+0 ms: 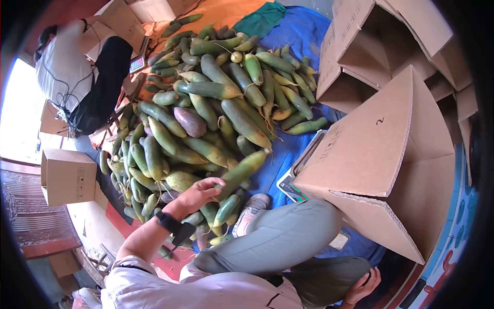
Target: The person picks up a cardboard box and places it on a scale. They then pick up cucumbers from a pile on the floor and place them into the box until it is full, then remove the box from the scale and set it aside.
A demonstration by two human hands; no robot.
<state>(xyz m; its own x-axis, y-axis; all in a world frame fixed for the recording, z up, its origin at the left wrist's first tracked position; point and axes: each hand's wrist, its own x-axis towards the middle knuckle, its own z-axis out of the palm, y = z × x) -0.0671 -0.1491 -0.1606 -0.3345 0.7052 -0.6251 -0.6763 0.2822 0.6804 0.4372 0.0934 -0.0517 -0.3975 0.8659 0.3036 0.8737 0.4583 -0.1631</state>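
- Head view, nearest: the right hand (362, 287) lies against the knee (355, 273) at the lower right, fingers bent and slightly apart, holding nothing visible; its wrist side is hard to make out.
- Left hand (201, 192): reaches over the near edge of the pile (190, 129), a dark watch (169, 221) on its wrist.
- Radish (243, 172): green, paler toward the far tip, its near end at the left fingertips, the rest slanting away beyond them, up and to the right.
- Hidden: the thumb's grip and the underside of the near end; how firmly it is pressed cannot be told.
- Left fingers: close together, gently curved, closed on that near end.
- Shoe (253, 207): just beyond the bent leg, beside the pile.
- Scale (292, 186): on the blue sheet (280, 167), partly covered by a large open box (355, 139) marked "2".
- Pile: green radishes, one purplish (190, 122), many overlapped.
- Farther: another person (64, 67) at upper left, partly cut off by the dark lens rim.
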